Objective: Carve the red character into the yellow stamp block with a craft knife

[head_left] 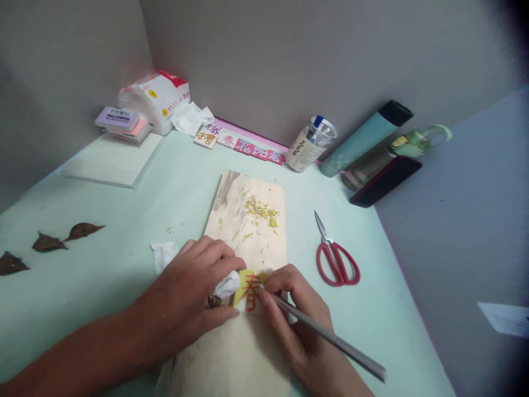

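Note:
A small square block lies on a worn wooden board. Its face is partly yellow, partly pale, and carries a red-orange character. My left hand is curled at the block's left side, a crumpled white tissue held under its fingers. From the right, my right hand grips a slim, grey, pen-shaped carving knife, its tip end at the character. The fingers hide the blade. Yellow-green shavings are scattered on the board above the block.
Red-handled scissors lie right of the board. Behind are a plastic cup, a teal bottle, a green-topped bottle, a dark phone and a row of character tiles. Tissue pack and brown leaves sit left.

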Motion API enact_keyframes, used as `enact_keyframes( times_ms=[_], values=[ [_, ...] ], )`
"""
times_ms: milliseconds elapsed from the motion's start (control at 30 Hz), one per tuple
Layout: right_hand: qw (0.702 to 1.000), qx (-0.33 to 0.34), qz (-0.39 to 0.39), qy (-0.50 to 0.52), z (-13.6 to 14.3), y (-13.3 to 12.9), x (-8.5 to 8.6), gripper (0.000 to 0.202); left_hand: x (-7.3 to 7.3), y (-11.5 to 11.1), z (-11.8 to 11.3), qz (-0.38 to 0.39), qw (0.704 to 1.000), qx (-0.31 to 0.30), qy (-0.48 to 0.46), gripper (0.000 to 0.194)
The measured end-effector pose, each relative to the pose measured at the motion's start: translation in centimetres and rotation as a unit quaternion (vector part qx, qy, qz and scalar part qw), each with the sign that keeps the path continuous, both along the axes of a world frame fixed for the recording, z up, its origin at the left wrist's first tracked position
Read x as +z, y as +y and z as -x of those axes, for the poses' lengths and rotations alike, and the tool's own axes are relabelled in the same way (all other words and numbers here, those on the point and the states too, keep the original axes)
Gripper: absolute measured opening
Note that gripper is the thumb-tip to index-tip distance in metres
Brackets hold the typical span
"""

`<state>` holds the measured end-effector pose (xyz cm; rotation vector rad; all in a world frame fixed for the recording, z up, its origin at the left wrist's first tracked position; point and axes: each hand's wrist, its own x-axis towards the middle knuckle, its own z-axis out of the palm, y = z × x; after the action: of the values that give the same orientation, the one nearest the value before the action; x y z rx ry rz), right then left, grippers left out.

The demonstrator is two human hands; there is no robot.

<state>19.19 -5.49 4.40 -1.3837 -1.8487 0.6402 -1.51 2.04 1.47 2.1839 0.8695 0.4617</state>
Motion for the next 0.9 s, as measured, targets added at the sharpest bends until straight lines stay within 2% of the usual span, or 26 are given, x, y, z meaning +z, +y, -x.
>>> enact_keyframes(
  times_ms=[367,900],
  values=[
    [1.0,0.002,-0.001,0.003,0.11,0.14,0.02,0.015,-0.12,-0.24,-0.02,-0.011,1.0,0.004,-0.007,0.041],
    [0.997,0.013,-0.034,-0.07,0.36,0.22,-0.56,0.019,0.13,0.0,-0.1,0.006,1.0,0.001,-0.005,0.041]
  ],
)
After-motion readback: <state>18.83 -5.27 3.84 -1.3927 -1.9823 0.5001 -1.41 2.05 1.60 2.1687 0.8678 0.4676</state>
